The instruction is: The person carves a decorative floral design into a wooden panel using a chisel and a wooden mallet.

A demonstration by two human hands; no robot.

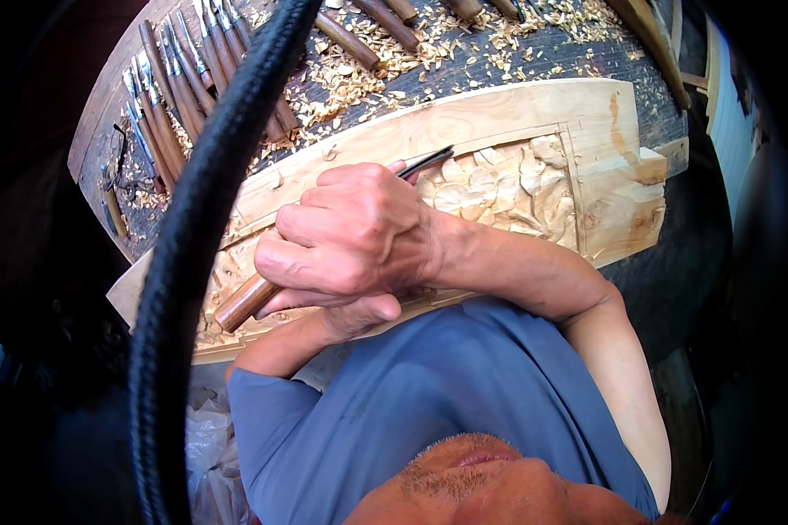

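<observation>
My right hand [355,229] is closed round a carving chisel. The chisel's wooden handle [246,303] sticks out at its lower left, and the dark metal blade [429,162] comes out at the upper right. The blade's tip lies over the edge of the carved area on a pale wooden panel [490,112]. Beneath the right hand is my left hand [363,313]; its thumb and wrist show, but its fingers are mostly hidden. Rounded, petal-like relief shapes fill the panel's recess, seen on both sides of my hands.
Several wood-handled carving tools [179,92] lie in a row at the far left of the dark workbench [543,66]. More handles [348,39] lie along the far side. Pale shavings [324,101] are scattered between them. A black braided cable [203,210] crosses the view at left.
</observation>
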